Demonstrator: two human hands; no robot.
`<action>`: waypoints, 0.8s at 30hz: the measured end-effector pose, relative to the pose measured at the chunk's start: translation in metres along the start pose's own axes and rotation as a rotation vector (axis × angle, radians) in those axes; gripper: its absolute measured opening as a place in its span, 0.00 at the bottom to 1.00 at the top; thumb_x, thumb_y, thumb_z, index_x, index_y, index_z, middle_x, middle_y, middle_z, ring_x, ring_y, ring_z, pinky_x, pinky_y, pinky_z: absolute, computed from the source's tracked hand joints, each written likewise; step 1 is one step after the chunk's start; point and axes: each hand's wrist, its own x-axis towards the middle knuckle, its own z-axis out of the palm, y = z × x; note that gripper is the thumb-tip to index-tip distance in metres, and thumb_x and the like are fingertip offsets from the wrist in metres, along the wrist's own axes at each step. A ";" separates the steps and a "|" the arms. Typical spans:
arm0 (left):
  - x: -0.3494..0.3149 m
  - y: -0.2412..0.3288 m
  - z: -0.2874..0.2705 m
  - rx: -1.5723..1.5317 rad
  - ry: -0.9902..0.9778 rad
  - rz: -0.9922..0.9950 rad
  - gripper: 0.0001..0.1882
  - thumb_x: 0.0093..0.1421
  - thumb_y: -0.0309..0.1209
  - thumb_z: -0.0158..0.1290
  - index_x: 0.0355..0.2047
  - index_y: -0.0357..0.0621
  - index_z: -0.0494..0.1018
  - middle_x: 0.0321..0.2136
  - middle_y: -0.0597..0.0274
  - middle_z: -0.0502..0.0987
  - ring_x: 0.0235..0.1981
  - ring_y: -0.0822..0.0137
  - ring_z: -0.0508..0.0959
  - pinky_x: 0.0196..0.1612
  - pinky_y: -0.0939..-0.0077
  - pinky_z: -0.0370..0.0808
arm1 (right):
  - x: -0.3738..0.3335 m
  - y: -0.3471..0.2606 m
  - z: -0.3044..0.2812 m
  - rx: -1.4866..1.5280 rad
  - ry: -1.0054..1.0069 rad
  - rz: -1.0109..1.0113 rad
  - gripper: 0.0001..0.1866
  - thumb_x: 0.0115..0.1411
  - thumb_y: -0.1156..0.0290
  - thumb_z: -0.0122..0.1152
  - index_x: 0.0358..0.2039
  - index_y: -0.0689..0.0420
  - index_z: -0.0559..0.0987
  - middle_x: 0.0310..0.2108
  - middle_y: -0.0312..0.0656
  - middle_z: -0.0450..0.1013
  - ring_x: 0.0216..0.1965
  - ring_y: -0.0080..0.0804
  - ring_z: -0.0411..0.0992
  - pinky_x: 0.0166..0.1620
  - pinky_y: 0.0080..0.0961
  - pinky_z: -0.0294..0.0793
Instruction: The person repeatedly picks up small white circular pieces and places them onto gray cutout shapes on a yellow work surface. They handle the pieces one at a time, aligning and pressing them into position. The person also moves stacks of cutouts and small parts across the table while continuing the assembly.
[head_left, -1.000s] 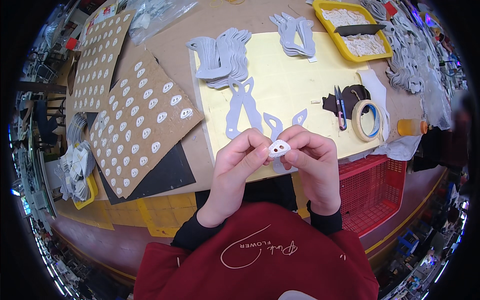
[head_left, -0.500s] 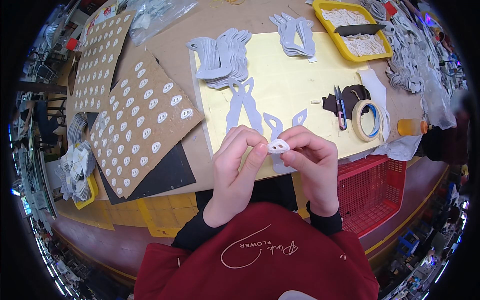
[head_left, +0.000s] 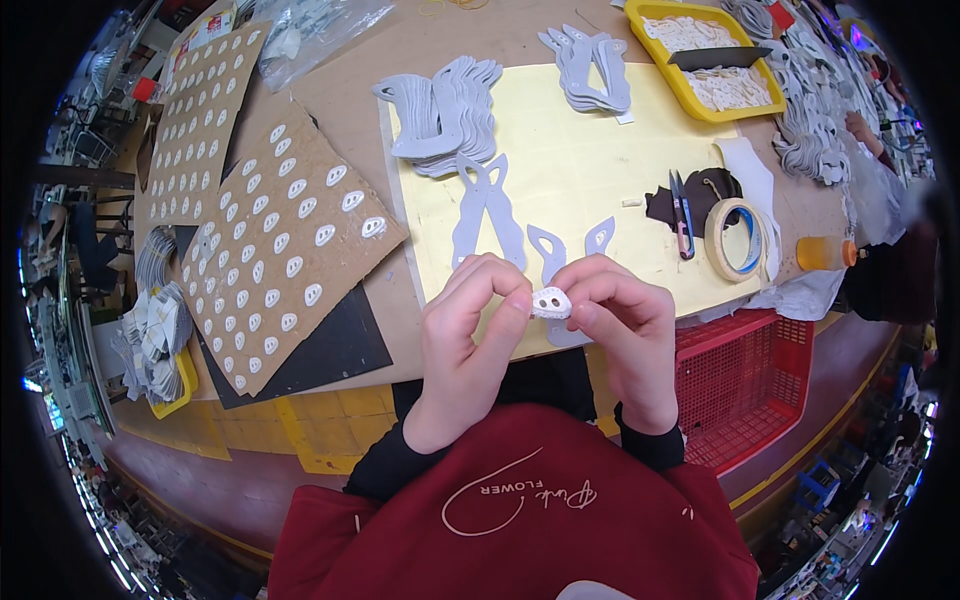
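Note:
Between my two hands is a small white rounded-triangular piece with two dark holes, held above the near edge of the yellow sheet. My left hand pinches its left end between thumb and fingertips. On its right end, the thumb and forefinger of my right hand are closed. Just beyond my hands lie grey V-shaped cut pieces with pointed, slotted tips: one in full sight, another partly hidden behind my fingers.
Stacks of grey pieces lie farther back. Brown boards with rows of white pieces cover the left. On the right are thread snips, a tape roll, a yellow tray and an orange-filled jar. Below the edge stands a red basket.
The white piece has tilted so its face with the two holes shows more fully. My hands have barely shifted. At the far right, another person's hand has come into view.

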 end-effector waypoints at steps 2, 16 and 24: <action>-0.001 0.002 0.000 -0.060 -0.019 -0.028 0.07 0.67 0.25 0.50 0.30 0.38 0.70 0.28 0.60 0.72 0.33 0.67 0.70 0.40 0.74 0.67 | 0.000 0.000 0.001 0.026 -0.009 0.010 0.04 0.65 0.80 0.62 0.37 0.66 0.82 0.43 0.43 0.77 0.45 0.26 0.74 0.49 0.23 0.73; -0.003 0.001 -0.002 -0.224 -0.142 -0.035 0.09 0.70 0.29 0.49 0.34 0.37 0.71 0.32 0.63 0.72 0.35 0.72 0.71 0.42 0.77 0.68 | 0.000 0.001 0.001 0.049 0.028 0.017 0.04 0.66 0.80 0.58 0.36 0.65 0.80 0.43 0.44 0.77 0.44 0.25 0.74 0.48 0.23 0.72; -0.003 -0.001 -0.003 -0.143 -0.191 -0.016 0.08 0.70 0.29 0.51 0.34 0.37 0.73 0.32 0.61 0.74 0.36 0.68 0.73 0.41 0.76 0.69 | 0.002 0.003 0.002 0.081 0.065 -0.041 0.04 0.66 0.80 0.57 0.36 0.65 0.80 0.43 0.43 0.77 0.43 0.25 0.73 0.47 0.23 0.71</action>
